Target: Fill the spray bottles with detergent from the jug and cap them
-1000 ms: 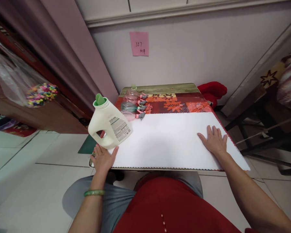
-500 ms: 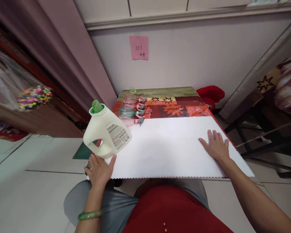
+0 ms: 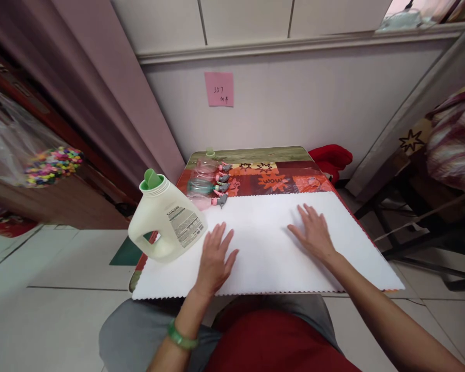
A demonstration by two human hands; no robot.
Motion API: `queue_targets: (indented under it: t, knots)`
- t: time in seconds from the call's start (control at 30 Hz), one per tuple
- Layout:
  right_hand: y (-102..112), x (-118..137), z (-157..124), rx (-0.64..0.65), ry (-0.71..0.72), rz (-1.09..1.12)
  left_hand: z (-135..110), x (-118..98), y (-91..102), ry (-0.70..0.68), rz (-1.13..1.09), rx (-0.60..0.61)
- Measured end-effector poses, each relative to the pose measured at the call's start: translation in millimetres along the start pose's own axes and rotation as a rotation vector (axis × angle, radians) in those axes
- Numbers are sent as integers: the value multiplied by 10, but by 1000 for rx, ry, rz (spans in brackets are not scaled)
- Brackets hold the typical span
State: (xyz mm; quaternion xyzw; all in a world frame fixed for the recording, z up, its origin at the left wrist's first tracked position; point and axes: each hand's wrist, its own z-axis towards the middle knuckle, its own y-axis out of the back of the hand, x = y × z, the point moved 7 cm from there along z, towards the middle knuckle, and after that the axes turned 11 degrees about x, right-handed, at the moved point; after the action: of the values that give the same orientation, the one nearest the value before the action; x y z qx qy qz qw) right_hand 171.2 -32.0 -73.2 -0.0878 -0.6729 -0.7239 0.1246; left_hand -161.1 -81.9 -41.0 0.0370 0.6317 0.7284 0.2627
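My left hand [image 3: 216, 261], fingers spread, is over the left part of a white scallop-edged sheet [image 3: 267, 253] and holds nothing. Just left of it a large white detergent jug [image 3: 166, 222] stands upright, a green spout showing in its uncapped neck. My right hand [image 3: 313, 231] is also open, over the right half of the sheet; whether either palm presses on it I cannot tell. Behind the jug several spray bottles lie on their sides in a row, among them a green one [image 3: 201, 187] and a pale pink one [image 3: 199, 200], their trigger heads pointing right.
A small green cap [image 3: 210, 152] sits at the table's back left. Red patterned covering [image 3: 273, 180] shows beyond the sheet. A pink note [image 3: 219, 89] sticks to the wall. A bag of colourful pieces [image 3: 54, 166] hangs left; a dark stool [image 3: 418, 227] stands right.
My left hand has left the sheet's front left corner by the jug and moved right and away from me. The right hand has moved left, toward the middle.
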Motion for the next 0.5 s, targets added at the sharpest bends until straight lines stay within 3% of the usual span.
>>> queue_targets:
  t: [0.1, 0.2, 0.3, 0.5]
  knots:
    - [-209, 375, 240, 128, 35, -3, 462, -61, -366, 67, -9, 130]
    - [-426, 437, 370, 247, -22, -41, 640, 62, -591, 214, 89, 206]
    - [-566, 362, 397, 293, -38, -78, 642, 127, -670, 232, 167, 238]
    - [-601, 309, 369, 210, -9, -46, 595, 133, -664, 228, 184, 243]
